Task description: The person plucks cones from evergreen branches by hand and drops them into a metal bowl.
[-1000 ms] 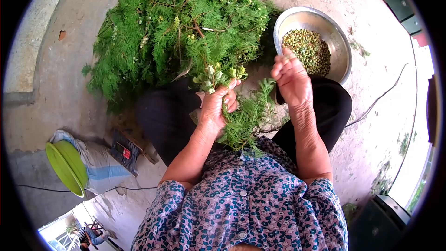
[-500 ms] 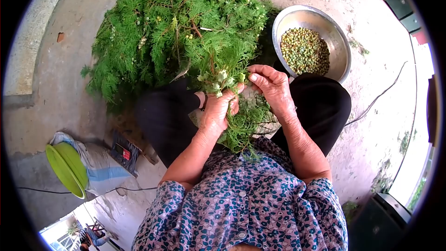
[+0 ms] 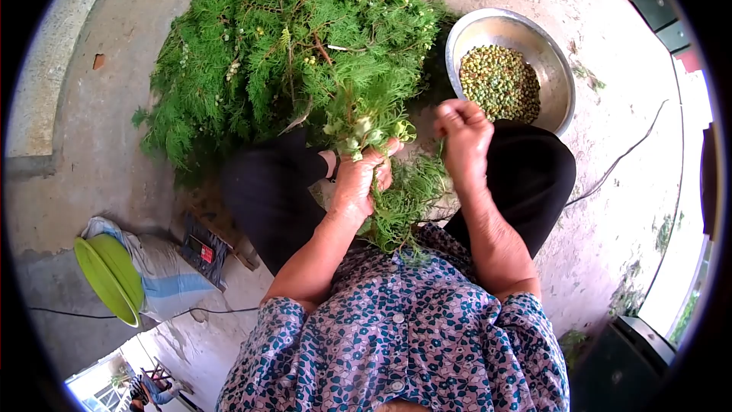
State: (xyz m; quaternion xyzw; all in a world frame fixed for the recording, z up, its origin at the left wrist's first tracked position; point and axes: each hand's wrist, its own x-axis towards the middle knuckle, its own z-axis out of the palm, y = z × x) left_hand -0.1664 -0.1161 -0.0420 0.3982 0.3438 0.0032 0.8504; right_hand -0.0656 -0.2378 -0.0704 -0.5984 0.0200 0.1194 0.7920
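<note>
My left hand (image 3: 360,179) is closed round a leafy green conifer sprig (image 3: 404,200), whose fronds hang below the fist toward my lap. Pale green cones (image 3: 360,136) cluster just above its fingers. Apart from the sprig, my right hand (image 3: 465,133) is up over my right knee, its fingers curled together; whatever they hold is hidden and slightly blurred. Beyond that hand sits a metal bowl (image 3: 566,69) with many small green and brownish cones or seeds (image 3: 499,82) in it.
A big heap of green conifer branches (image 3: 252,53) covers the floor ahead to the left. On the left lie a lime-green basin (image 3: 110,278), a whitish sack (image 3: 171,278) and a dark device with red keys (image 3: 204,252). A thin cable (image 3: 625,152) runs along the floor at right.
My right hand has pulled away from the cones, moving right toward the bowl, and its fingers have curled in. My left hand keeps its hold on the sprig in the same place.
</note>
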